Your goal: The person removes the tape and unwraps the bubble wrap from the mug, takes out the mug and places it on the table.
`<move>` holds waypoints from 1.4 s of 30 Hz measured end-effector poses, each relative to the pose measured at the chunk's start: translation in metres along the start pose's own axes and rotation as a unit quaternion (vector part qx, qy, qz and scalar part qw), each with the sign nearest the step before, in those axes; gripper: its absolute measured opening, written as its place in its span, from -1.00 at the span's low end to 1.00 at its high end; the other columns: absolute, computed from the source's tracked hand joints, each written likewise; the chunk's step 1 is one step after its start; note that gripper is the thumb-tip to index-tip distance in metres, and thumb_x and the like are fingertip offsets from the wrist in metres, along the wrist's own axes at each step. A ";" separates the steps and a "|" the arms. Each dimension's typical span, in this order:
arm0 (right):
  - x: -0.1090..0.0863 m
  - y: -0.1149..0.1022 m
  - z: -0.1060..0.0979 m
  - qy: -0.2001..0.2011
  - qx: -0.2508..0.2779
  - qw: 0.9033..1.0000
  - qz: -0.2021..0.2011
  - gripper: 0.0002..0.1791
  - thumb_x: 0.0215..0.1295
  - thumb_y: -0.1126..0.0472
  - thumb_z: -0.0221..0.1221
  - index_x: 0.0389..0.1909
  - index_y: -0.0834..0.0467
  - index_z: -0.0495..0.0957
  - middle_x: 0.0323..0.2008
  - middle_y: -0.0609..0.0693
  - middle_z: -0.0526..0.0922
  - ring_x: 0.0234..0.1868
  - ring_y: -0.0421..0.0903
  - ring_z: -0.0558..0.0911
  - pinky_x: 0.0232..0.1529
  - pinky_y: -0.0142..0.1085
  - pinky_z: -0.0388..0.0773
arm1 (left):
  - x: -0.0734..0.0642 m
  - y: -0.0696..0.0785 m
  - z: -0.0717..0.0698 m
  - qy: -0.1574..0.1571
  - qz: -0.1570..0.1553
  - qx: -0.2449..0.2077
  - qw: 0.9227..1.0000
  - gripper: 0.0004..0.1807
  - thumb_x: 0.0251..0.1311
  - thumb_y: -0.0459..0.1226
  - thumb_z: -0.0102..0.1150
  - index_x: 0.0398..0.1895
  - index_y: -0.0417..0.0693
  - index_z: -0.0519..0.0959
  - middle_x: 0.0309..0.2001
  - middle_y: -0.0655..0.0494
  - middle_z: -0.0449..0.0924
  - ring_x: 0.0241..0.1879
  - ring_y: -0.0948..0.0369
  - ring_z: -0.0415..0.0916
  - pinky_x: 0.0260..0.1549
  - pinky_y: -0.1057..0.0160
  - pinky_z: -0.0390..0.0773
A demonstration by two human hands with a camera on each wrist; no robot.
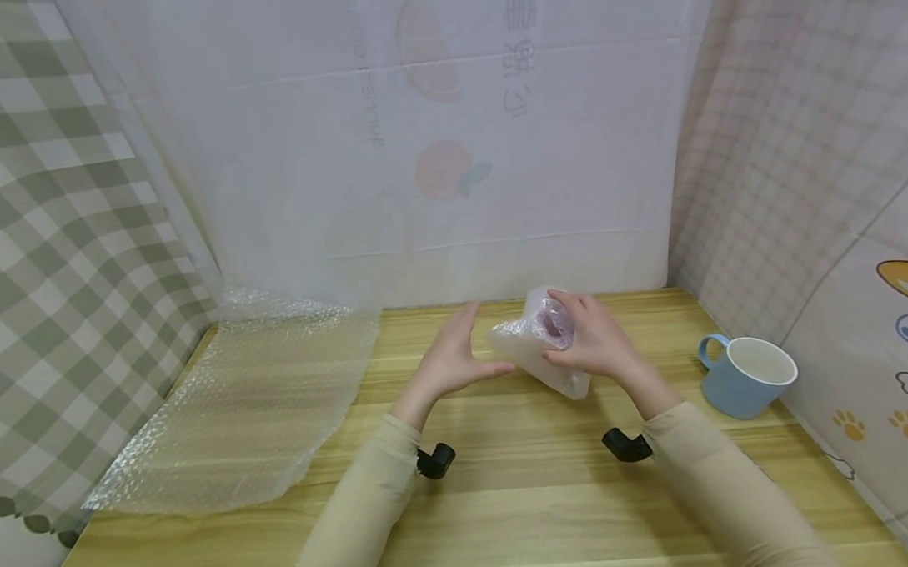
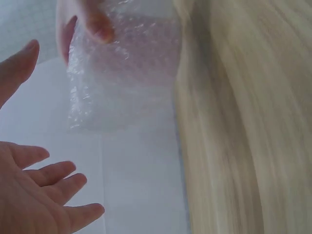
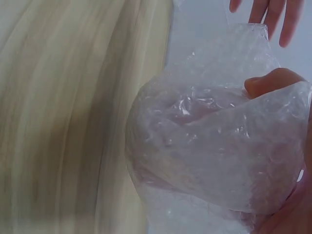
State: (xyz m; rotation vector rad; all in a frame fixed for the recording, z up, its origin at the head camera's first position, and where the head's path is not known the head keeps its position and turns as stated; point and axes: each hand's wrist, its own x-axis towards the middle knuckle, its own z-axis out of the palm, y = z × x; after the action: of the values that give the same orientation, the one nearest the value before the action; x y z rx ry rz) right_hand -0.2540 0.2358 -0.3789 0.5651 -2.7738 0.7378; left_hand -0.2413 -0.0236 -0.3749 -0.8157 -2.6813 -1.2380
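Bubble wrap [image 1: 561,375] surrounds 1 pinkish object [image 1: 556,322].

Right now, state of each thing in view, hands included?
Wrapped bundle: in bubble wrap, held by the right hand
Right hand: gripping the bundle
Left hand: fingers spread, holding nothing
Bubble wrap sheet: spread out
Blue mug: upright, uncovered, unwrapped
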 end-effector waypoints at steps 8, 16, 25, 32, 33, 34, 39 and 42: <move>0.004 -0.013 0.013 -0.046 0.010 0.995 -0.083 0.11 -0.23 0.04 0.53 0.44 0.13 0.24 0.13 0.29 0.44 0.07 0.20 0.48 0.01 0.13 0.51 | -0.010 -0.005 -0.019 -0.047 -0.029 -0.002 0.998 0.28 -0.10 0.04 0.56 0.57 -0.18 -0.05 0.53 -0.16 -0.02 0.49 -0.07 -0.04 0.39 -0.11 0.06; 0.010 -0.016 0.021 -0.095 0.042 0.983 -0.149 0.08 -0.22 0.07 0.53 0.43 0.11 0.26 0.21 0.22 0.44 0.19 0.15 0.45 0.15 0.12 0.45 | -0.017 -0.011 -0.027 -0.071 -0.042 0.005 0.997 0.28 -0.11 0.06 0.56 0.56 -0.18 -0.03 0.54 -0.15 -0.02 0.49 -0.08 -0.04 0.40 -0.10 0.05; 0.015 -0.023 0.029 -0.122 0.057 0.974 -0.180 0.06 -0.24 0.13 0.50 0.42 0.11 0.29 0.24 0.20 0.42 0.22 0.13 0.43 0.17 0.10 0.43 | -0.022 -0.016 -0.028 -0.081 -0.043 0.006 0.996 0.25 -0.08 0.06 0.54 0.54 -0.26 -0.01 0.52 -0.23 0.00 0.49 -0.11 -0.04 0.40 -0.11 0.06; 0.021 -0.029 0.033 -0.147 0.057 0.967 -0.201 0.03 -0.21 0.13 0.46 0.42 0.09 0.30 0.27 0.12 0.41 0.26 0.08 0.40 0.20 0.07 0.41 | -0.024 -0.020 -0.029 -0.085 -0.053 0.000 0.995 0.23 -0.04 0.05 0.53 0.55 -0.24 -0.02 0.53 -0.19 -0.01 0.49 -0.10 -0.06 0.39 -0.14 0.06; 0.022 -0.029 0.034 -0.150 0.057 0.966 -0.205 0.03 -0.21 0.14 0.46 0.42 0.09 0.29 0.27 0.12 0.41 0.26 0.08 0.40 0.20 0.07 0.41 | -0.025 -0.021 -0.029 -0.086 -0.053 -0.001 0.995 0.24 -0.04 0.05 0.53 0.55 -0.23 -0.03 0.53 -0.19 -0.02 0.49 -0.10 -0.06 0.39 -0.15 0.06; 0.022 -0.029 0.034 -0.152 0.058 0.964 -0.209 0.03 -0.21 0.14 0.46 0.42 0.11 0.29 0.27 0.12 0.41 0.26 0.08 0.40 0.20 0.07 0.41 | -0.025 -0.021 -0.029 -0.086 -0.053 -0.002 0.995 0.24 -0.05 0.05 0.53 0.55 -0.24 -0.03 0.53 -0.19 -0.02 0.49 -0.11 -0.07 0.39 -0.15 0.05; 0.025 -0.030 0.041 -0.163 0.060 0.959 -0.224 0.02 -0.19 0.16 0.45 0.43 0.12 0.27 0.29 0.13 0.39 0.28 0.09 0.39 0.22 0.09 0.40 | -0.026 -0.022 -0.028 -0.084 -0.054 -0.003 0.995 0.24 -0.05 0.04 0.53 0.56 -0.23 -0.02 0.53 -0.19 -0.02 0.50 -0.11 -0.07 0.39 -0.16 0.06; 0.026 -0.030 0.044 -0.170 0.059 0.956 -0.230 0.02 -0.18 0.16 0.44 0.43 0.11 0.26 0.29 0.14 0.37 0.29 0.09 0.37 0.22 0.08 0.39 | -0.026 -0.023 -0.027 -0.081 -0.052 -0.003 0.995 0.23 -0.05 0.03 0.53 0.55 -0.24 -0.02 0.52 -0.19 -0.01 0.49 -0.11 -0.06 0.39 -0.15 0.07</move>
State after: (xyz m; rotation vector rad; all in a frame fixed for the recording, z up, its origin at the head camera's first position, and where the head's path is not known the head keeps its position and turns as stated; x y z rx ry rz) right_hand -0.2698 0.1817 -0.3954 1.4208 -2.7241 0.7535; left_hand -0.2343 -0.0670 -0.3802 -0.8212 -2.8834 -1.2523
